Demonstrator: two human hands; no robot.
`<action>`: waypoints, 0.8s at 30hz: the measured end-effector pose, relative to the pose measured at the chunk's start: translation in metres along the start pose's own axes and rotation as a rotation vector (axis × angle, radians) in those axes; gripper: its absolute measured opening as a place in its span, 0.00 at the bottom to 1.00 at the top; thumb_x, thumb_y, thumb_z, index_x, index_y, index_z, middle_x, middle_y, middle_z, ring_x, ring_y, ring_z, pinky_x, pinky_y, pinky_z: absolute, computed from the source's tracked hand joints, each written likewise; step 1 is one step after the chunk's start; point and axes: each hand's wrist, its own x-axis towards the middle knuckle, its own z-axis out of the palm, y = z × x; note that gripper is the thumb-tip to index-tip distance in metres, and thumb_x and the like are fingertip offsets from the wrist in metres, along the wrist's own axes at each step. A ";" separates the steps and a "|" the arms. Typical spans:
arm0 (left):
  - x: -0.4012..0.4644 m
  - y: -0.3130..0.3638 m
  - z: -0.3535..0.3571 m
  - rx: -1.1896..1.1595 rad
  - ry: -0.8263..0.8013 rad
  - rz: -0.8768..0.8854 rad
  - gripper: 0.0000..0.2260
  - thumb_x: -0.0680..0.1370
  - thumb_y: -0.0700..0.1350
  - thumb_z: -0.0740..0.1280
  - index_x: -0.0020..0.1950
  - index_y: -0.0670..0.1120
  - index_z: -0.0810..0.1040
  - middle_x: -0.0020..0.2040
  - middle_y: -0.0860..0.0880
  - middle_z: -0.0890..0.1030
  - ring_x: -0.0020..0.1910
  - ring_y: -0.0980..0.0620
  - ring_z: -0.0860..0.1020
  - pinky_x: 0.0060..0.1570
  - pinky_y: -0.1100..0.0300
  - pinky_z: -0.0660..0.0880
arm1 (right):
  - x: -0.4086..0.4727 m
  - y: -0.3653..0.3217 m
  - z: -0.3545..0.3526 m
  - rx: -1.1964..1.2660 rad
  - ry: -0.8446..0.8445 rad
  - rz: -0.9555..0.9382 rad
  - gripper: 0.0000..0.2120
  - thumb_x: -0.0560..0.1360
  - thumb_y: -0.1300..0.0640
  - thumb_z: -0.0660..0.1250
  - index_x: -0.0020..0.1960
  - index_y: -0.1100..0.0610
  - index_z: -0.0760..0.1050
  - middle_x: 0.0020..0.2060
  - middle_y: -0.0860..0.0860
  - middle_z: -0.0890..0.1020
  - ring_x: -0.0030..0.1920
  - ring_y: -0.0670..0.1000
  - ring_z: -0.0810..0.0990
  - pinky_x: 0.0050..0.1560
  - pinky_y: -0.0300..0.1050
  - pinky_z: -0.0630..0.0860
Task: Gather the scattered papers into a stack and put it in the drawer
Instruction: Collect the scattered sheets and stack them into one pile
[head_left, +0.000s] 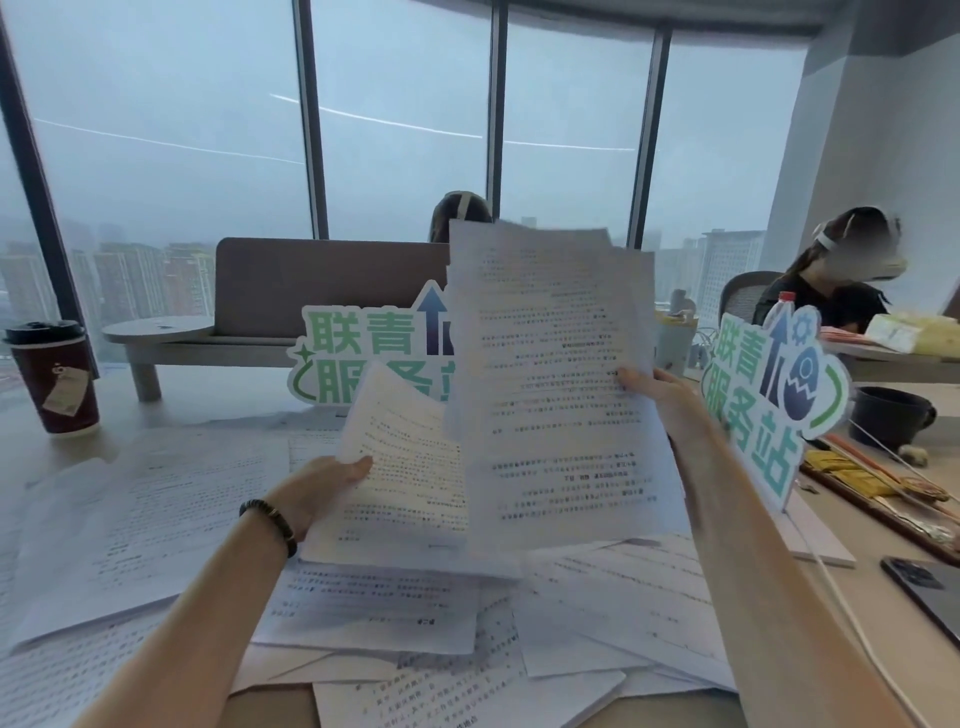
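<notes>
My right hand (662, 400) grips the right edge of a raised bundle of printed sheets (550, 374), held upright in front of me with its pages fanned at the top. My left hand (324, 486), a dark bead bracelet on its wrist, holds a single printed sheet (410, 467) by its left edge; that sheet slants behind the bundle's left side. Below both, several more printed papers (374, 608) lie scattered and overlapping across the table (47, 447). No drawer is in view.
A dark red coffee cup with a black lid (54, 376) stands far left. Two green-and-white cut-out signs (763, 400) stand behind the papers. At right lie a wooden tray of small items (883, 493), a dark bowl (888, 413), a phone (930, 592) and a white cable. Two people sit beyond.
</notes>
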 end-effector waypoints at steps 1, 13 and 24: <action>0.000 0.000 0.000 -0.069 -0.013 -0.010 0.15 0.81 0.45 0.65 0.62 0.36 0.78 0.55 0.36 0.83 0.52 0.37 0.82 0.53 0.42 0.79 | 0.002 0.003 0.003 -0.033 -0.020 0.049 0.23 0.69 0.56 0.73 0.61 0.64 0.78 0.47 0.58 0.86 0.39 0.56 0.87 0.36 0.49 0.83; 0.002 0.003 0.027 -0.288 -0.224 0.087 0.21 0.74 0.56 0.69 0.63 0.46 0.79 0.56 0.40 0.84 0.50 0.38 0.84 0.44 0.49 0.84 | 0.008 0.064 0.036 -0.534 0.076 0.267 0.15 0.76 0.55 0.73 0.56 0.66 0.80 0.50 0.57 0.85 0.42 0.52 0.83 0.37 0.42 0.79; 0.012 -0.004 0.032 -0.334 -0.112 0.070 0.16 0.81 0.53 0.63 0.62 0.44 0.79 0.55 0.40 0.85 0.51 0.40 0.84 0.48 0.47 0.82 | 0.001 0.070 0.058 -0.453 0.018 0.273 0.08 0.77 0.62 0.70 0.55 0.64 0.80 0.49 0.57 0.85 0.43 0.54 0.84 0.35 0.41 0.80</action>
